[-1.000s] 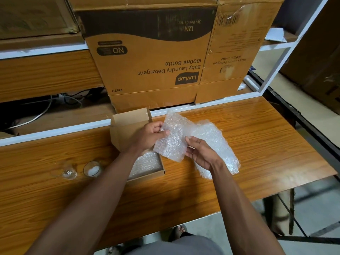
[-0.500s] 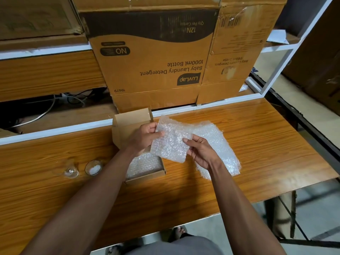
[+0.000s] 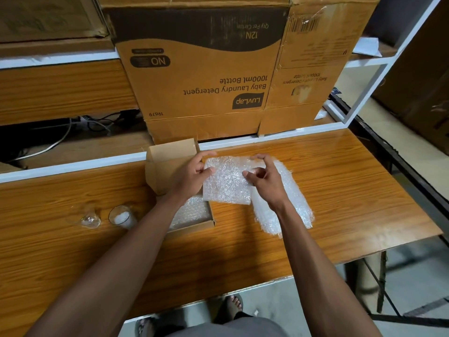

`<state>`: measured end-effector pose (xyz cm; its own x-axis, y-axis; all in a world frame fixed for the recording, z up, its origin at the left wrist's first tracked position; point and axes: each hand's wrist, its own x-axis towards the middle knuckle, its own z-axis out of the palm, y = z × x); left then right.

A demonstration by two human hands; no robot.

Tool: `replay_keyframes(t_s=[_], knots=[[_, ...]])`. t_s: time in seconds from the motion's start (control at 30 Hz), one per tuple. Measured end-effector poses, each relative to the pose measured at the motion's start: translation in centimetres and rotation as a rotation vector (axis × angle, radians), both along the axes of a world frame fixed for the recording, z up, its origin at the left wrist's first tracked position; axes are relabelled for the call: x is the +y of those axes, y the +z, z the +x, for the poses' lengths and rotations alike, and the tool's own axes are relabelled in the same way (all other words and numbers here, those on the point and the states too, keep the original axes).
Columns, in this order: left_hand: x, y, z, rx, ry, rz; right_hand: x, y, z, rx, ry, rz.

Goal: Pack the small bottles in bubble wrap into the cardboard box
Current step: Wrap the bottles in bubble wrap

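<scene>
My left hand (image 3: 192,175) and right hand (image 3: 266,180) each pinch an upper edge of a bubble-wrap sheet (image 3: 227,182), held above the wooden table (image 3: 340,186) beside the open, bubble-lined cardboard box (image 3: 170,164). The sheet looks light, limp and crinkly, best held at its corners. Two small glass bottles (image 3: 107,217), probably fragile and slippery, lie left of the box.

Head view, steeply down, close.

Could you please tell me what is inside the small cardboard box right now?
The small cardboard box holds bubble wrap lining. The left hand and forearm cover part of the inside, so bottles cannot be ruled out.
</scene>
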<state>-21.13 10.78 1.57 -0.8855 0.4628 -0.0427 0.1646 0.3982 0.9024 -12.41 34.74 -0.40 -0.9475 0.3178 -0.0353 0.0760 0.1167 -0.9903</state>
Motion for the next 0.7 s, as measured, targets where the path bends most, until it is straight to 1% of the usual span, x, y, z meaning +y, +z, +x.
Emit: replay_keyframes(t_s=[0.13,0.27,0.33,0.43,0.53,0.7], knots=[[-0.3,-0.5,0.1,-0.002,-0.023,-0.045,-0.1,0.1,0.0,-0.005,0.036,0.191],[-1.7,-1.3,-0.2,-0.07,-0.052,-0.04,-0.4,0.4,0.5,-0.047,0.058,0.236],[-2.6,-2.1,-0.7,-0.066,-0.079,-0.073,-0.9,0.8,0.8,-0.061,0.088,0.269],[-3.6,-1.3,-0.4,-0.053,-0.094,-0.116,-2.4,1.8,1.3,-0.079,0.083,0.366],[-4.9,0.1,0.4,-0.06,-0.068,-0.119,-4.5,2.6,1.6,-0.06,0.054,0.458],[-7.8,1.2,0.9,-0.018,-0.048,-0.083,-8.0,3.1,1.6,-0.038,0.016,0.446]])
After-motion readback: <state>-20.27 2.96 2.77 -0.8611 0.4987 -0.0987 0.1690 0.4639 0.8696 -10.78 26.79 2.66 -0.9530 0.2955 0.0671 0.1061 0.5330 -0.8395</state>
